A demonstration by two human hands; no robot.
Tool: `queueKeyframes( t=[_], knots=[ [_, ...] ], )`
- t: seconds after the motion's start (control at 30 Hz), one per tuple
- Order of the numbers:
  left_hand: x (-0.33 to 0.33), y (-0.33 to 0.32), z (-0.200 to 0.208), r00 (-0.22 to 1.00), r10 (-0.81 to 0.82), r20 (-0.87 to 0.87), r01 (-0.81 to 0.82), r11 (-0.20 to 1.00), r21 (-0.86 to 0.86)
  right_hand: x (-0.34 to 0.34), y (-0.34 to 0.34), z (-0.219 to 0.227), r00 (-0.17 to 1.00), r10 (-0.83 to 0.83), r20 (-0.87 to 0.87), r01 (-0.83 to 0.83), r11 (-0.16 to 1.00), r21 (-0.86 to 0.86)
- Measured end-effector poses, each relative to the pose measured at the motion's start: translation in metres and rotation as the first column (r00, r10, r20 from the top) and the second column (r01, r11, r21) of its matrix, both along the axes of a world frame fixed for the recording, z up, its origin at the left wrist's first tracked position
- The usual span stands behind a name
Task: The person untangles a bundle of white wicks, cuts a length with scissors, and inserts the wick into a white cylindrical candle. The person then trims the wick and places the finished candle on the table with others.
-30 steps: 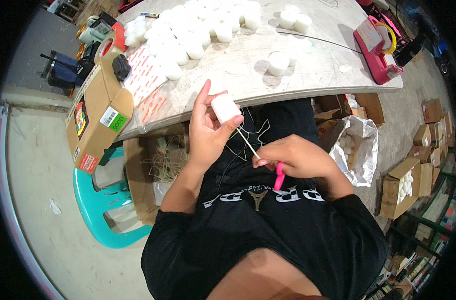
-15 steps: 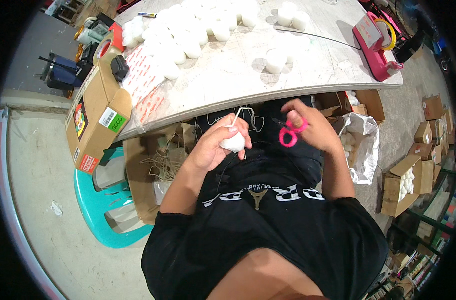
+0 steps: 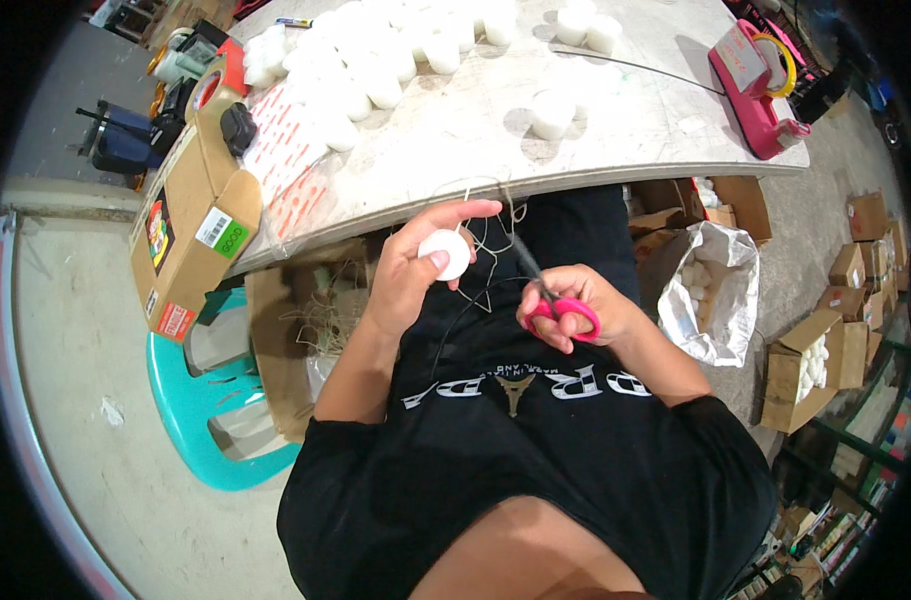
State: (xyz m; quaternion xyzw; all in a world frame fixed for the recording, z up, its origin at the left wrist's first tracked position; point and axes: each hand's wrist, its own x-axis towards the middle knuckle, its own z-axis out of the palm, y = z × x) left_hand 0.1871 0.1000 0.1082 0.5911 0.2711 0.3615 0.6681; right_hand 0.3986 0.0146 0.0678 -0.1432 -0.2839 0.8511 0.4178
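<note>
A round white candle (image 3: 445, 252) sits in my left hand (image 3: 400, 275), gripped with the thumb on its front and the fingers behind. One flat, round face of it shows. Pale string (image 3: 494, 262) loops out beside the candle, over my dark trousers. In my right hand (image 3: 600, 298) are scissors with pink handles (image 3: 592, 318), fingers through the loops. Their dark blades (image 3: 525, 260) point up and left toward the string, somewhat blurred. Whether the blades touch the string I cannot tell.
Many white candles (image 3: 383, 88) stand on the white table (image 3: 445, 160) ahead. A pink tape dispenser (image 3: 755, 95) is at its right end, a cardboard box (image 3: 190, 215) at its left. Below are a box of string (image 3: 320, 320), a silver-lined box (image 3: 730, 300) and a teal chair (image 3: 175, 410).
My right hand has come down and left, and the scissors have swung so their blades point at the string. My left hand has turned the candle, its flat face now showing.
</note>
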Motion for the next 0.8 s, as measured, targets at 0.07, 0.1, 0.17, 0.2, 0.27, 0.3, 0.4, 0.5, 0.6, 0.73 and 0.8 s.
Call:
queueKeyframes(
  t=[0.07, 0.1, 0.17, 0.2, 0.27, 0.3, 0.4, 0.5, 0.6, 0.73, 0.8],
  knots=[
    [-0.001, 0.000, 0.003, 1.000, -0.002, -0.018, 0.003, 0.998, 0.062, -0.001, 0.004, 0.008, 0.997, 0.017, 0.071, -0.021, 0.998, 0.058],
    [-0.002, 0.000, 0.004, 1.000, -0.003, -0.027, 0.006, 0.996, 0.093, -0.005, 0.004, 0.008, 0.999, -0.008, 0.039, 0.004, 0.995, 0.103],
    [-0.006, 0.006, 0.007, 0.995, -0.085, -0.051, 0.093, 0.980, 0.176, -0.005, 0.004, 0.012, 0.988, -0.009, 0.157, -0.014, 0.989, 0.148],
    [-0.007, 0.008, 0.009, 0.990, -0.126, -0.065, 0.137, 0.967, 0.216, -0.005, 0.004, 0.015, 0.977, -0.012, 0.215, -0.025, 0.985, 0.170],
    [-0.006, 0.006, 0.015, 0.982, -0.158, -0.107, 0.178, 0.958, 0.223, -0.006, 0.004, 0.017, 0.966, -0.039, 0.256, -0.012, 0.981, 0.196],
    [-0.005, 0.006, 0.017, 0.976, -0.174, -0.127, 0.199, 0.954, 0.225, -0.008, 0.005, 0.018, 0.962, -0.054, 0.267, -0.002, 0.979, 0.204],
    [0.000, 0.005, 0.018, 0.957, -0.255, -0.135, 0.276, 0.948, 0.161, -0.009, 0.006, 0.016, 0.954, -0.076, 0.291, 0.009, 0.974, 0.226],
    [0.003, 0.006, 0.010, 0.958, -0.288, -0.005, 0.286, 0.953, -0.098, -0.009, 0.007, 0.020, 0.942, -0.075, 0.326, 0.016, 0.984, 0.179],
    [0.004, 0.012, -0.003, 0.936, -0.327, 0.131, 0.351, 0.903, -0.247, -0.014, 0.007, 0.021, 0.939, -0.082, 0.334, 0.054, 0.994, 0.091],
    [0.003, 0.013, -0.009, 0.922, -0.333, 0.198, 0.381, 0.874, -0.301, -0.018, 0.006, 0.016, 0.952, -0.059, 0.301, 0.059, 0.998, 0.007],
    [0.001, 0.014, -0.013, 0.912, -0.344, 0.222, 0.399, 0.868, -0.294, -0.019, 0.006, 0.016, 0.952, -0.047, 0.302, 0.045, 0.999, 0.011]
  ],
)
